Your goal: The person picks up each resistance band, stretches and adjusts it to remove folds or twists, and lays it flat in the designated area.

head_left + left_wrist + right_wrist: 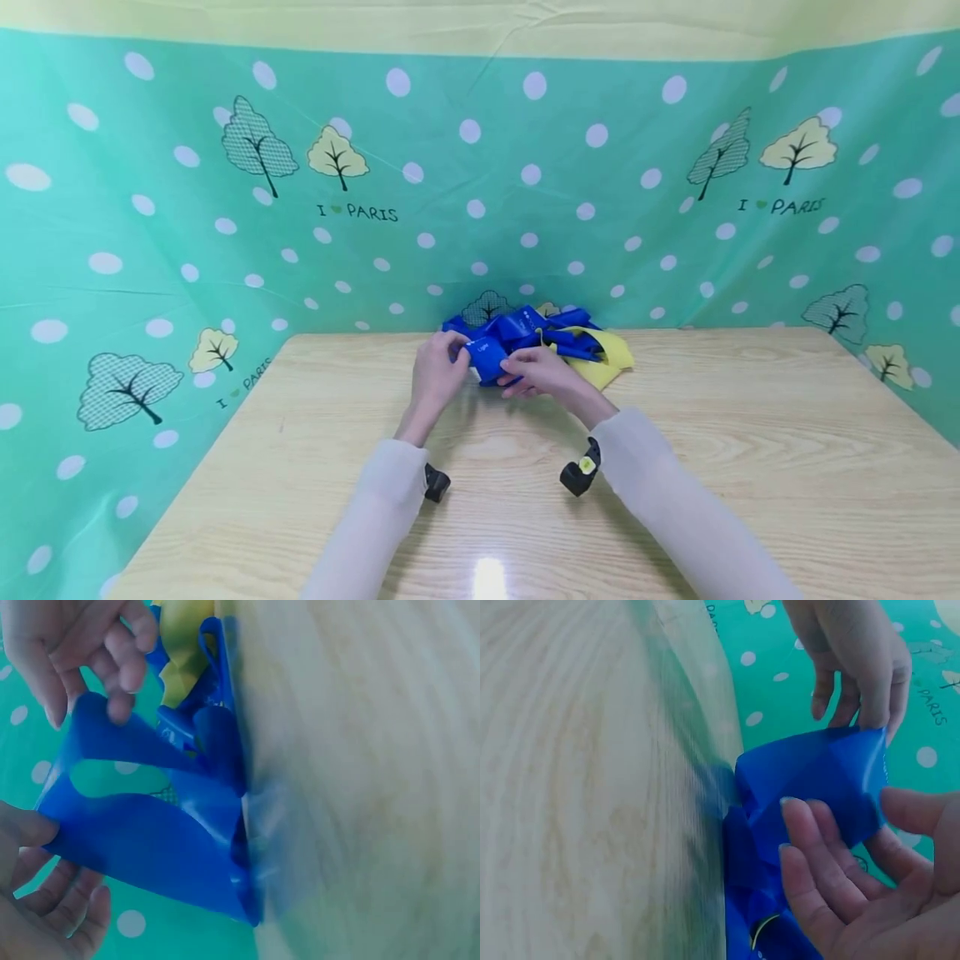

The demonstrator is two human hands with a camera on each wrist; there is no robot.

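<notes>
A blue resistance band (489, 358), a flat stretchy loop with "Light" printed on it, is held up between both hands at the back of the table. My left hand (441, 367) pinches its left edge between thumb and fingers. At the opposite edge my right hand (546, 372) pinches it, its other fingers loosely bent. The left wrist view shows the loop (142, 832) spread, with a gap through its middle. Just behind and to the right lies a heap of more blue bands (525, 323), with a yellow band (617, 354) partly beneath them.
The pale wooden table (330, 467) ends at a green dotted curtain (375, 250) right behind the heap. A small black wrist camera (577, 477) hangs under the right forearm, and another camera (437, 483) under the left.
</notes>
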